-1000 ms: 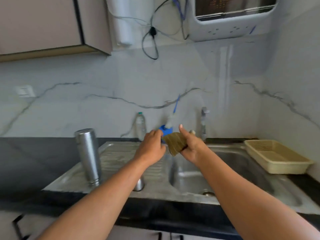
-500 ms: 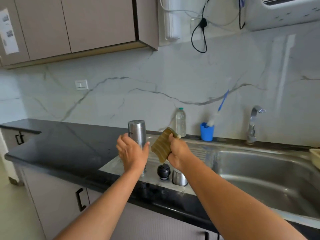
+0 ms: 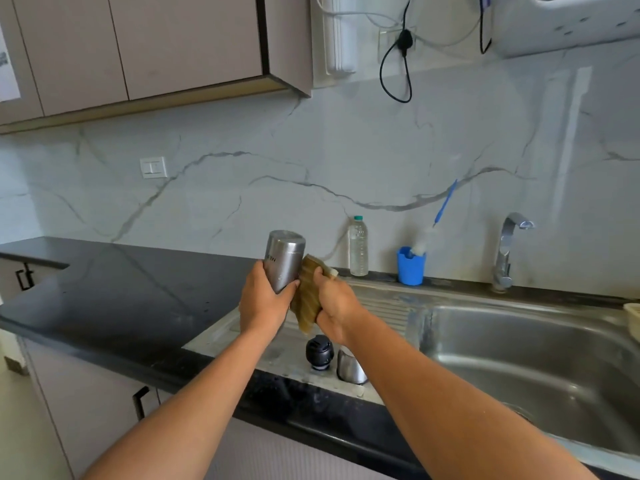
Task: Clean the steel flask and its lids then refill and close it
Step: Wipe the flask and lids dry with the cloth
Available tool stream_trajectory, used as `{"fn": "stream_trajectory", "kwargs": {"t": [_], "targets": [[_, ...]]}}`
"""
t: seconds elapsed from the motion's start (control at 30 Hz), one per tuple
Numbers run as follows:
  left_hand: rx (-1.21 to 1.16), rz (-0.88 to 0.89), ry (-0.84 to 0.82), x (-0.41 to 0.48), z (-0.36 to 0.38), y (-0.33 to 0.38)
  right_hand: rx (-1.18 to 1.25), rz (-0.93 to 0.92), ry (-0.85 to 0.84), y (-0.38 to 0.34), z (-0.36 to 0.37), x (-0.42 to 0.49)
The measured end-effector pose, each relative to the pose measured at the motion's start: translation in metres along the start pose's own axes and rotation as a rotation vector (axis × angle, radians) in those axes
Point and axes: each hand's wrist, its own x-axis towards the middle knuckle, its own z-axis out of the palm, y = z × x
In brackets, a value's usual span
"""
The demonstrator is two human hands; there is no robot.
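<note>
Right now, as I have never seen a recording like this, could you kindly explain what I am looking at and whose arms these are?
There is no machine here. The two arms belong to a person, and the view comes from a wide-angle camera worn on their head, looking forward and down. The left hand grips a steel flask, lifted above the drainboard of a steel sink. The right hand holds a brownish scrub pad against the flask's side. On the drainboard below the hands stand a black inner lid and, beside it, a steel cap. Against the wall stand a clear plastic bottle, a blue cup with a brush in it, and the tap.
</note>
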Motion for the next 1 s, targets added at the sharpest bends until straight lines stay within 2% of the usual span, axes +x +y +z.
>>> {"fn": "stream_trajectory", "kwargs": {"t": [0.23,0.37,0.47,0.63,0.7,0.83,1.0], "targets": [[-0.178,0.264,0.006,0.010,0.023,0.089,-0.101,-0.216,0.019,-0.044,-0.046,-0.012],[-0.377,0.273,-0.131,-0.006,0.060,0.148,-0.242,-0.353,0.120,-0.081,-0.109,-0.038],[-0.640,0.132,-0.225,-0.025,0.102,0.176,-0.258,-0.390,0.157,-0.100,-0.162,-0.067],[-1.063,-0.385,-0.370,-0.062,0.184,0.198,0.015,-0.270,0.215,-0.103,-0.252,-0.100],[-1.156,-0.521,-0.435,-0.071,0.215,0.192,0.071,-0.219,0.251,-0.099,-0.283,-0.108],[-1.258,-0.696,-0.459,-0.087,0.259,0.177,0.151,-0.214,0.342,-0.091,-0.333,-0.111],[-1.291,-0.752,-0.394,-0.087,0.289,0.163,0.236,-0.219,0.366,-0.088,-0.356,-0.107]]}}
